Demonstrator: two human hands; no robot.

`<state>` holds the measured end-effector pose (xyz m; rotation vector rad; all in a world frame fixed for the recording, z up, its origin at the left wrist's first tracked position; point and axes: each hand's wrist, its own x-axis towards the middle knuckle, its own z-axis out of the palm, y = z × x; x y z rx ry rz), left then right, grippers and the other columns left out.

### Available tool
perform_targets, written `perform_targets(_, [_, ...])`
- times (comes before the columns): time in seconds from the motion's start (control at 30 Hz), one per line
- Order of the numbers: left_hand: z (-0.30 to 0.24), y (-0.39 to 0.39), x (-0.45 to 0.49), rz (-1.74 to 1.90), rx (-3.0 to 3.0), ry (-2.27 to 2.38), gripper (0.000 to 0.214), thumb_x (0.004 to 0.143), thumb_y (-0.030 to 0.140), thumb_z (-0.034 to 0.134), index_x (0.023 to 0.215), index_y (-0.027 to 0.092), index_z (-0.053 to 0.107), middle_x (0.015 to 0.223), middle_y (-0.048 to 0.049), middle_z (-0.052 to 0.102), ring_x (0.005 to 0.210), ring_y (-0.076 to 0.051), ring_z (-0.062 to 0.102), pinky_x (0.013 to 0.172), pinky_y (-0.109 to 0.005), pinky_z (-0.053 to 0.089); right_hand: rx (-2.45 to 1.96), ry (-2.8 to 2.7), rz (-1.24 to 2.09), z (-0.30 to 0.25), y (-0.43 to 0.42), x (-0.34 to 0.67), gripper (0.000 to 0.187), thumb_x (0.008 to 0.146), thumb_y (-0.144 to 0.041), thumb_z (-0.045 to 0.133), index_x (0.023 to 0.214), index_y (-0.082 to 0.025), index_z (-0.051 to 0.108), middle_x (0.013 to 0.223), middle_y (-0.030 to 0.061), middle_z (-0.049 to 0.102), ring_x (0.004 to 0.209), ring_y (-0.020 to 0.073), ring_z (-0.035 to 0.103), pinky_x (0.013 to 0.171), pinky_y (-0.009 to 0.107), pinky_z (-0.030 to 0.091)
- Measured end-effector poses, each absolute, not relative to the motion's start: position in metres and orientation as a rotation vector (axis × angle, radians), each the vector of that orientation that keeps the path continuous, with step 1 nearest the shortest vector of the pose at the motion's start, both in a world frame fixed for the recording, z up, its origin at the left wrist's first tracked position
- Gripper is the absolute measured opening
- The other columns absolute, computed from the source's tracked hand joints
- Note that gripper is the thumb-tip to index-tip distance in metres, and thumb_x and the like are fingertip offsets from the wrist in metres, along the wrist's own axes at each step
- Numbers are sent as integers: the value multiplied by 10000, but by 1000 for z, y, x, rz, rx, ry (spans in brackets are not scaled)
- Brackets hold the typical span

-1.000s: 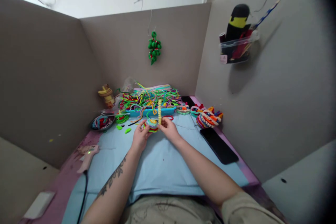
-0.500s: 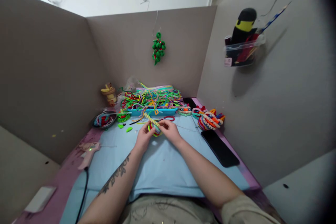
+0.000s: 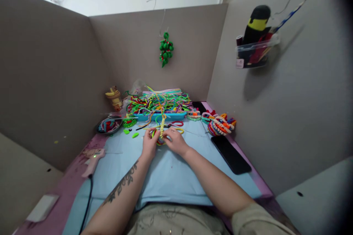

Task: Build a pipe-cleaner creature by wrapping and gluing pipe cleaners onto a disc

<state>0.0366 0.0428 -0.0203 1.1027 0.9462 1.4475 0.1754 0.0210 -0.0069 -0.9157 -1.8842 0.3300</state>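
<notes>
Over the middle of the blue-covered table, my left hand point(image 3: 149, 143) grips the side of a small multicoloured pipe-cleaner piece point(image 3: 160, 141), mostly hidden by the fingers. A pale yellow coiled pipe cleaner point(image 3: 162, 126) stands up from it, pointing away from me. My right hand point(image 3: 174, 140) pinches the lower end of that coil, close against the piece. Loose pipe cleaners point(image 3: 179, 130) lie just beyond my hands. Bright green leaf-shaped bits point(image 3: 135, 135) rest to the left.
A blue tray point(image 3: 173, 116) heaped with pipe cleaners stands at the back. Finished-looking fuzzy figures point(image 3: 220, 125) and a black phone point(image 3: 231, 155) lie on the right. A pink glue gun point(image 3: 94, 162), its cord trailing, and a dark bowl point(image 3: 109, 132) are on the left. Grey partitions point(image 3: 154, 51) enclose the table.
The yellow coil has swung from leaning left to nearly straight away from me. My right hand has shifted slightly down with its end; my left hand keeps hold of the piece.
</notes>
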Motion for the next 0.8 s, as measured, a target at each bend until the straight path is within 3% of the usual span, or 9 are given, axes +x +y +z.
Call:
perform_targets(0.1, [-20, 42, 36, 1478, 1186, 965, 322, 682, 357, 686, 919, 186, 551, 701, 31, 578, 621, -105, 548, 598, -211, 433, -903, -1884, 331, -7, 22, 175, 152, 806, -152, 514, 872, -220, 633, 833, 46, 638, 816, 201, 512, 791, 342, 396])
perform_targets(0.2, [-19, 42, 34, 1468, 1365, 1009, 235, 710, 349, 655, 858, 172, 612, 803, -14, 610, 770, -143, 565, 721, -244, 442, -933, -1844, 376, -9, 25, 176, 152, 798, -157, 538, 877, -227, 648, 825, 38, 649, 797, 195, 530, 782, 341, 397])
perform_targets(0.4, [-14, 40, 33, 1359, 1507, 991, 322, 642, 299, 710, 937, 181, 652, 950, -51, 645, 925, -207, 560, 857, -308, 405, -983, -1660, 550, -13, 33, 179, 169, 746, -126, 552, 788, -226, 680, 798, 35, 658, 801, 190, 576, 759, 325, 437])
perform_targets(0.63, [-5, 36, 33, 1370, 1506, 1047, 278, 561, 242, 743, 821, 186, 662, 820, -24, 647, 801, -191, 562, 788, -295, 412, -1001, -1592, 800, -17, 38, 181, 171, 754, -167, 480, 761, -210, 645, 730, -1, 633, 694, 148, 572, 646, 266, 441])
perform_targets(0.8, [-2, 31, 35, 1321, 1623, 1077, 232, 573, 236, 727, 787, 183, 655, 758, -14, 634, 718, -171, 551, 719, -278, 421, -1039, -1416, 789, -14, 41, 182, 115, 738, -247, 533, 834, -201, 576, 700, -19, 574, 649, 130, 532, 584, 231, 416])
